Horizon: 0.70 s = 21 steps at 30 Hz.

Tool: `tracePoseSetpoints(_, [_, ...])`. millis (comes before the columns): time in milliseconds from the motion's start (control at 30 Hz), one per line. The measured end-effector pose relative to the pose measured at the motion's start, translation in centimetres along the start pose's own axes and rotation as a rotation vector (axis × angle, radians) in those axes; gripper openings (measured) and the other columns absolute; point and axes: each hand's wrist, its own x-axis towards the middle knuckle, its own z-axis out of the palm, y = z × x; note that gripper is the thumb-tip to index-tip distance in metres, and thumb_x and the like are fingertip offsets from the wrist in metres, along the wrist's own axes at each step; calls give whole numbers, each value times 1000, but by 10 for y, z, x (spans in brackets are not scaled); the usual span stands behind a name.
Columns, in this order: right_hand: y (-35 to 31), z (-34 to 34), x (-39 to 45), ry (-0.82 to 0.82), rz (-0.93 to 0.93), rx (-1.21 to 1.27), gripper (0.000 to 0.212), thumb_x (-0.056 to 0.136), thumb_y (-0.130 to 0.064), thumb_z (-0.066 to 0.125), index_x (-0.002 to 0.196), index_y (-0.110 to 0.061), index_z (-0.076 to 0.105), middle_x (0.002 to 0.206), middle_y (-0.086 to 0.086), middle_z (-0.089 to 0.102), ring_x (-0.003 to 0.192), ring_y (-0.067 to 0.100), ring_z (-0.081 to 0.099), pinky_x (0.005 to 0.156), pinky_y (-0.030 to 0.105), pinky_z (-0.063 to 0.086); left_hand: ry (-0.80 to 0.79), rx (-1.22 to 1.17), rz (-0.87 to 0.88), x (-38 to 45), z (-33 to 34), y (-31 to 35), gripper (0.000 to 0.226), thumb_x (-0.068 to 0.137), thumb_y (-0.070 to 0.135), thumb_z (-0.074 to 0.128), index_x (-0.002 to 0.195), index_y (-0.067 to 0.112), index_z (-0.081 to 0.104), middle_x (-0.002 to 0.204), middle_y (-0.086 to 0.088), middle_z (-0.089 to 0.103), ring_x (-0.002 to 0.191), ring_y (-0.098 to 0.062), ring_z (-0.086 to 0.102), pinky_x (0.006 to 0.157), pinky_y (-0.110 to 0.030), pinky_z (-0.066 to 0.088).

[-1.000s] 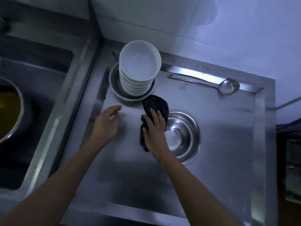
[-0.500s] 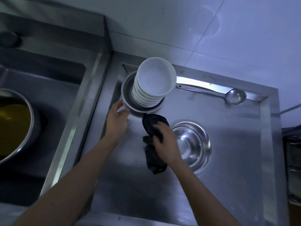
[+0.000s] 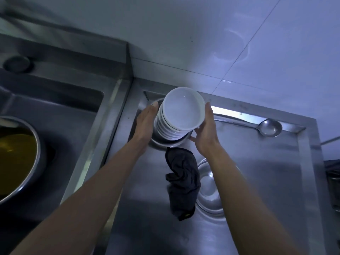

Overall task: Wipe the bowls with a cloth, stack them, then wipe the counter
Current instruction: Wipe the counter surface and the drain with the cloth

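Note:
A stack of several white bowls (image 3: pixel 181 111) stands in a steel bowl (image 3: pixel 169 142) at the back of the steel counter (image 3: pixel 257 172). My left hand (image 3: pixel 146 123) lies flat against the stack's left side. My right hand (image 3: pixel 206 133) cups the stack's right side, fingers up along the top bowl. Both hands press the stack between them. The dark cloth (image 3: pixel 183 179) lies loose on the counter just in front of the stack, with no hand on it. Its right edge drapes over a second steel bowl (image 3: pixel 209 188).
A steel ladle (image 3: pixel 265 127) lies along the counter's back rim at the right. Left of the counter is a sunken sink (image 3: pixel 55 107) with a large pot of yellow liquid (image 3: pixel 14 155). A tiled wall (image 3: pixel 239 43) stands behind.
My right hand let go of the cloth and rose to the right side of the bowl stack. My left hand moved from the steel bowl's rim to the stack's left side.

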Motion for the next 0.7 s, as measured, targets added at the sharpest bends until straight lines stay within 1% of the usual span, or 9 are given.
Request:
tracePoseSetpoints(100, [3, 6, -2, 48, -17, 88, 39, 97, -60, 45, 119, -32, 62, 116, -7, 66, 110, 14, 59, 96, 42, 49, 61, 45, -29, 9, -1, -12, 71, 76, 97, 36, 131, 57, 58, 143, 8, 58, 135, -23, 52, 113, -59, 38])
tracePoseSetpoints(167, [6, 11, -6, 82, -35, 91, 30, 99, -54, 46, 108, -32, 64, 104, -9, 68, 99, 10, 61, 85, 35, 48, 76, 55, 12, 2, 0, -9, 67, 78, 95, 37, 128, 56, 59, 139, 7, 61, 132, -24, 54, 112, -59, 38])
tracePoseSetpoints(233, [11, 13, -9, 97, -69, 74, 28, 100, -54, 45, 107, -34, 64, 101, -11, 70, 99, 9, 62, 83, 33, 47, 86, 49, 63, -7, 0, -1, 54, 85, 84, 42, 123, 52, 63, 130, 10, 66, 126, -21, 58, 110, -57, 41])
tracePoseSetpoints(300, [15, 14, -15, 101, -97, 68, 35, 99, -57, 44, 113, -33, 65, 101, -12, 73, 101, 10, 65, 87, 35, 50, 75, 41, 118, -15, -2, 1, 47, 89, 79, 44, 121, 51, 65, 128, 13, 66, 125, -17, 58, 109, -55, 43])
tracePoseSetpoints(400, [18, 17, -31, 85, -121, 50, 50, 98, -63, 40, 126, -28, 64, 110, -7, 75, 107, 15, 68, 93, 40, 53, 69, 26, 151, -34, -8, 1, 54, 87, 84, 43, 126, 53, 62, 138, 8, 60, 132, -17, 53, 111, -54, 41])
tracePoseSetpoints(500, [30, 16, -55, 39, -133, 93, 50, 98, -61, 42, 123, -25, 66, 115, 1, 74, 113, 21, 66, 100, 43, 51, 98, 13, 155, -64, -19, -10, 54, 88, 82, 44, 131, 52, 59, 144, 6, 56, 137, -18, 49, 113, -55, 40])
tracePoseSetpoints(600, [58, 18, -91, 13, -78, 144, 45, 98, -55, 46, 118, -21, 67, 107, 2, 75, 106, 21, 68, 90, 37, 55, 114, 52, 199, -101, -33, -31, 65, 94, 77, 42, 142, 36, 55, 147, 4, 55, 139, -23, 48, 112, -56, 39])
tracePoseSetpoints(633, [70, 18, -103, 26, -59, 161, 50, 94, -58, 52, 120, -19, 67, 111, 6, 74, 108, 24, 67, 90, 40, 56, 112, 58, 205, -113, -37, -43, 67, 96, 74, 42, 144, 29, 55, 146, 1, 56, 138, -24, 49, 112, -58, 40])
tracePoseSetpoints(700, [94, 15, -121, 46, -63, 136, 62, 86, -63, 63, 125, -15, 65, 126, 18, 66, 121, 36, 60, 103, 54, 50, 120, 48, 160, -140, -44, -66, 72, 96, 71, 45, 147, 21, 51, 150, -3, 53, 141, -26, 47, 113, -60, 38])
